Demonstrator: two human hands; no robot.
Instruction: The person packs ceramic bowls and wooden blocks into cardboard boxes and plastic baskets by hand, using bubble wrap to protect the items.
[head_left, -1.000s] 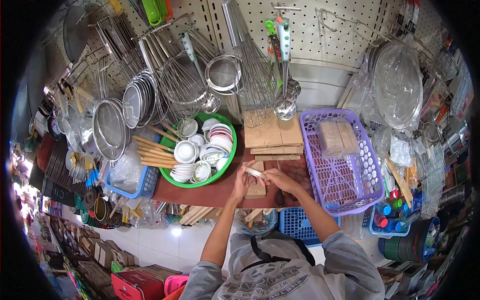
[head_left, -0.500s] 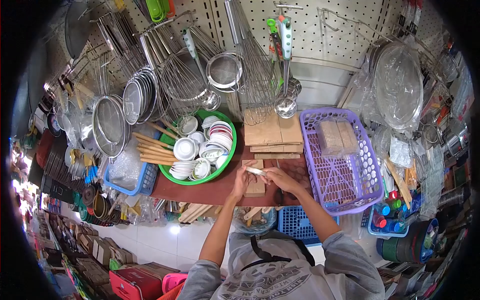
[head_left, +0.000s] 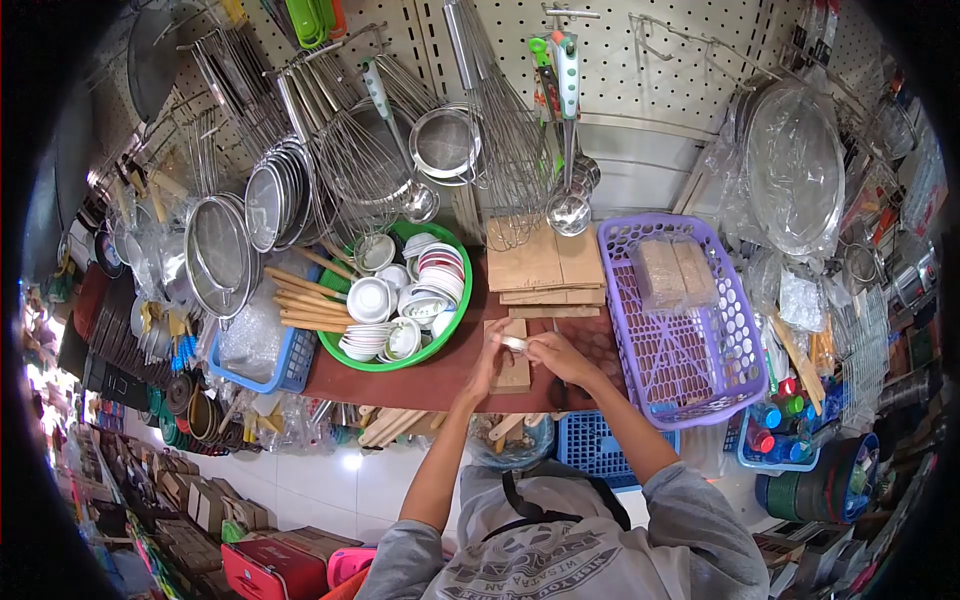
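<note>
A small whitish roll, which looks like tape (head_left: 513,343), is held up between my two hands over the brown tabletop (head_left: 440,385). My left hand (head_left: 487,362) has its fingers closed around the roll's left side. On the other side, my right hand (head_left: 558,358) pinches at its edge with thumb and fingers. Beneath them lies a narrow piece of cardboard (head_left: 514,376). Close to my right hand is a dark, thin object (head_left: 558,390), partly covered, whose kind I cannot make out.
Flat cardboard pieces (head_left: 545,262) are stacked behind my hands. A green basin (head_left: 440,345) of small white bowls stands left, and a purple basket (head_left: 690,408) with wrapped brown blocks (head_left: 675,275) right. Whisks (head_left: 510,150), strainers (head_left: 447,143) and ladles (head_left: 568,212) hang above.
The white roll has turned slightly between my fingers, and my hands have shifted a little. Everything around stays in place.
</note>
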